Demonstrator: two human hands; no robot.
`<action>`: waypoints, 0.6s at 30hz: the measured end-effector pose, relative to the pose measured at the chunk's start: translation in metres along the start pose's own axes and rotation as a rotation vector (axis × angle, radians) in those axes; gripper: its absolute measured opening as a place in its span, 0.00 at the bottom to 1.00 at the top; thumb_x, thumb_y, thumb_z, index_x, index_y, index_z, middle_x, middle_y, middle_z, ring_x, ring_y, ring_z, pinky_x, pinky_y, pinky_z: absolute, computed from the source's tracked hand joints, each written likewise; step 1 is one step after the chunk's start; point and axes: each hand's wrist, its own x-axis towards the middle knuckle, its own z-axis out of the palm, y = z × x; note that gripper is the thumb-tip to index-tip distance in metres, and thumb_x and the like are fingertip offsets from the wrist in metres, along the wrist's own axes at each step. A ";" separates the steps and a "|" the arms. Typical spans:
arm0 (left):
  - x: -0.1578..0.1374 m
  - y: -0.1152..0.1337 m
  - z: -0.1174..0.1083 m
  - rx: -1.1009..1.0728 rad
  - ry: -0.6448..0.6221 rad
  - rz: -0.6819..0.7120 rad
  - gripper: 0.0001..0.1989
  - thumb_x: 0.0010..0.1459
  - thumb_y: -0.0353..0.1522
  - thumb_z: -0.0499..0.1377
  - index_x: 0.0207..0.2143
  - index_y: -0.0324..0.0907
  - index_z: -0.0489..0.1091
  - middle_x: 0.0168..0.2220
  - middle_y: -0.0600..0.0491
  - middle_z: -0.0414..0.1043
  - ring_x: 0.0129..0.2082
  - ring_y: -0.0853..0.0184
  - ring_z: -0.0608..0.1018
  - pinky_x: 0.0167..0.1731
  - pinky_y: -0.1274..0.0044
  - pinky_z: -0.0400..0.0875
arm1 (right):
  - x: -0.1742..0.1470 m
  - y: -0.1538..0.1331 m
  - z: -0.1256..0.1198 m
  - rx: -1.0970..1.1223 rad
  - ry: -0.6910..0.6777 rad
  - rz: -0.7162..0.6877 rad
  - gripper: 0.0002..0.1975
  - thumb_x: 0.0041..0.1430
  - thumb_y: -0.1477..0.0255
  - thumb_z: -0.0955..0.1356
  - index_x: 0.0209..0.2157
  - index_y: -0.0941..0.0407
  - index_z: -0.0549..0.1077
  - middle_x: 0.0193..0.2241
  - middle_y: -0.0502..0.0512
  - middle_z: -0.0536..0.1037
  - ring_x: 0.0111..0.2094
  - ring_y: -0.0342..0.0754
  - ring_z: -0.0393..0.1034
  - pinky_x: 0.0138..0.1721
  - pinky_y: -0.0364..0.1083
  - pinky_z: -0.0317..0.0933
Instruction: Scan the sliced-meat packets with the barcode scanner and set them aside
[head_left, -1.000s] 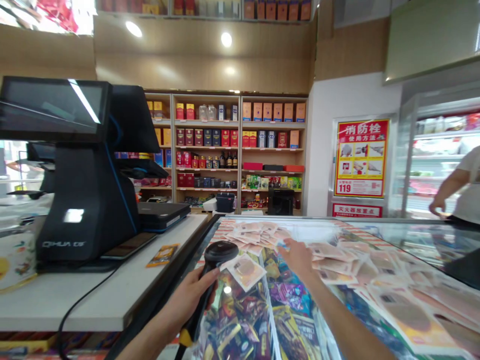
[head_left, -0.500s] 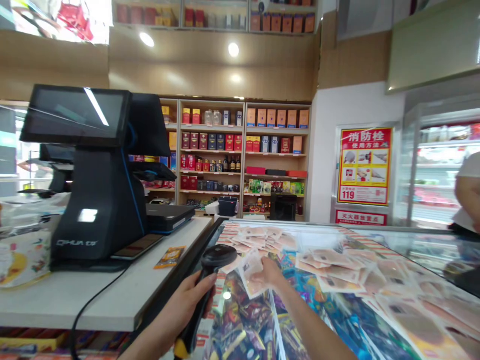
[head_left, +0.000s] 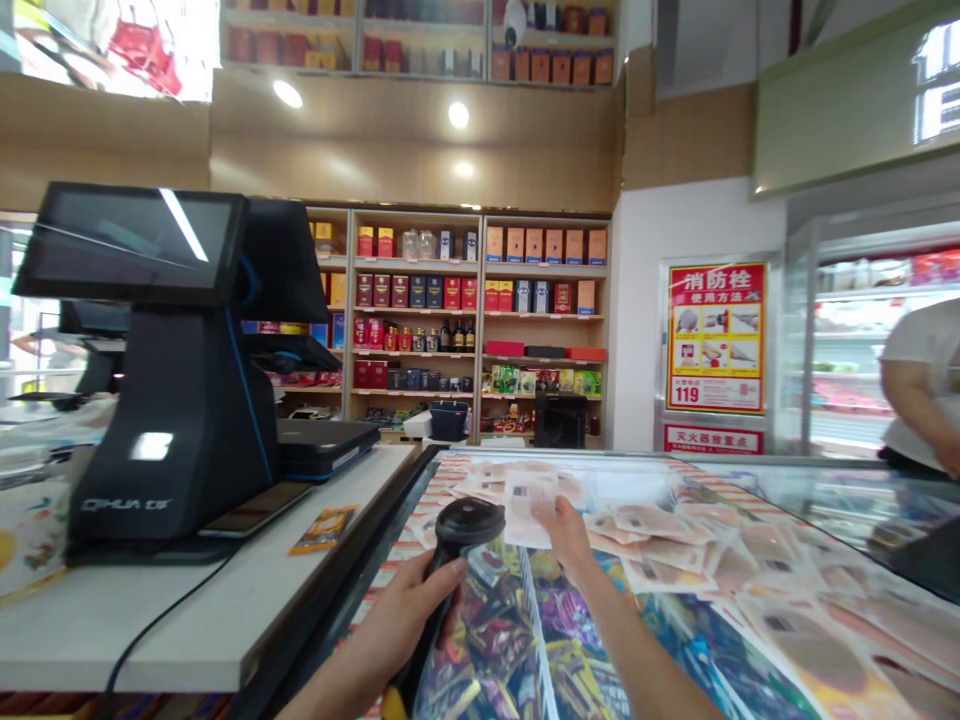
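Observation:
My left hand [head_left: 409, 610] is wrapped round the handle of a black barcode scanner [head_left: 469, 520], whose head points toward the far side of the glass counter. Between the fingers of my right hand [head_left: 566, 535] is a pale, flat plastic packet [head_left: 529, 505], held upright just beyond the scanner with a barcode-like label facing me. A pile of similar packets [head_left: 480, 480] lies behind it on the glass. More packets [head_left: 660, 530] are heaped to the right of my right hand. Colourful wrapped sweets [head_left: 487, 640] show beneath the glass.
On the left, a white counter [head_left: 150, 620] bears a black point-of-sale terminal [head_left: 180, 420], a phone [head_left: 255, 508] and a small orange packet [head_left: 324, 530]. A cable [head_left: 161, 620] trails over its edge. Another person [head_left: 926, 380] stands at the far right, near a lit refrigerated display.
My right hand has raised the packet and turned it upright, label toward me. The scanner in my left hand has shifted slightly right. The view has moved a little.

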 end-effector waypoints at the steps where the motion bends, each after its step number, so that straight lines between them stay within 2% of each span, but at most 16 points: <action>1: 0.000 0.001 0.002 -0.003 0.002 0.008 0.16 0.45 0.44 0.53 0.18 0.40 0.59 0.12 0.60 0.58 0.13 0.76 0.60 0.16 0.83 0.55 | 0.001 0.002 -0.002 0.002 -0.003 -0.005 0.12 0.38 0.65 0.65 0.27 0.57 0.69 0.28 0.55 0.75 0.33 0.52 0.68 0.29 0.45 0.61; 9: 0.000 0.002 0.005 -0.032 -0.026 -0.004 0.16 0.45 0.44 0.53 0.19 0.40 0.60 0.12 0.60 0.59 0.13 0.76 0.60 0.16 0.83 0.55 | 0.009 0.006 -0.010 -0.062 0.001 -0.013 0.14 0.40 0.65 0.64 0.29 0.59 0.67 0.26 0.54 0.74 0.30 0.50 0.67 0.29 0.45 0.59; 13: -0.003 0.006 0.006 -0.049 -0.031 -0.008 0.16 0.45 0.44 0.53 0.19 0.40 0.61 0.13 0.60 0.59 0.14 0.76 0.60 0.16 0.82 0.56 | 0.009 -0.001 -0.015 -0.070 0.045 -0.042 0.14 0.40 0.65 0.64 0.31 0.58 0.67 0.28 0.54 0.74 0.32 0.51 0.67 0.31 0.46 0.59; 18: -0.005 0.009 0.009 -0.049 -0.033 -0.002 0.16 0.45 0.43 0.53 0.19 0.40 0.60 0.13 0.60 0.58 0.14 0.76 0.60 0.16 0.83 0.56 | 0.007 -0.006 -0.019 -0.047 0.023 -0.039 0.14 0.41 0.66 0.63 0.32 0.57 0.67 0.30 0.54 0.74 0.34 0.50 0.67 0.34 0.44 0.58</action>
